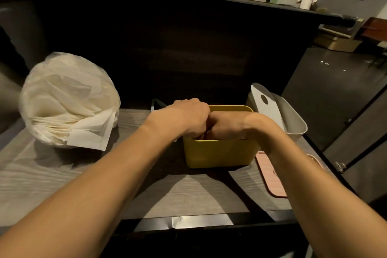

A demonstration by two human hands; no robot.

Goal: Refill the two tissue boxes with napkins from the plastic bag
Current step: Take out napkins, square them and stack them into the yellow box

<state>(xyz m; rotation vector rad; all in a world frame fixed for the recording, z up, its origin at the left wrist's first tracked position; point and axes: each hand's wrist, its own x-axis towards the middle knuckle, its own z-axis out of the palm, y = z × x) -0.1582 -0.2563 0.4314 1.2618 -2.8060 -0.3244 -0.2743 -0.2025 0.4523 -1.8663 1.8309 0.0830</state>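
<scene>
While knuckle to knuckle, both hands [189,116] wrist-deep inside yellow box [219,153].

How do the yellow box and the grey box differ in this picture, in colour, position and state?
The yellow box stands in the middle of the table; the grey box stands behind it to the right. Both hands, the left hand and the right hand, reach into the yellow box; nothing touches the grey box. A white lid with a round hole leans in the grey box; the yellow box has no lid on. Both are open-topped with rounded corners.
</scene>
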